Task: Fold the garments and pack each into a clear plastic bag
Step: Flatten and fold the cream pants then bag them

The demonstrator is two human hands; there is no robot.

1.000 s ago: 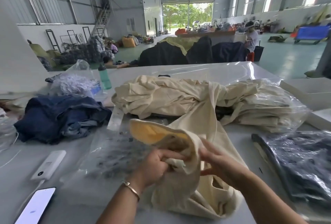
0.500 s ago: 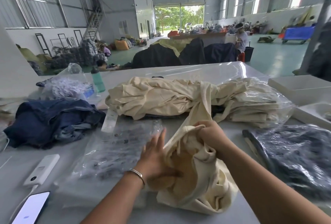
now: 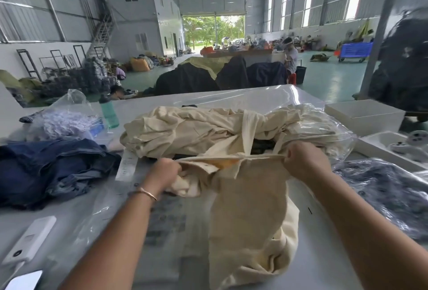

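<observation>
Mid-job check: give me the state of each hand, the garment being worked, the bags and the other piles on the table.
Left hand: grips the cream garment's edge.
Right hand: pinches the same edge, pulled taut.
Cream garment: unfolded, unbagged, hanging crumpled.
Empty bag: flat on the table.
Cream pile: loose, crumpled.
Bagged cream stack: folded, in plastic.
Denim pile: loose, unfolded.
Dark bagged garment: packed.
Phone: screen lit.
</observation>
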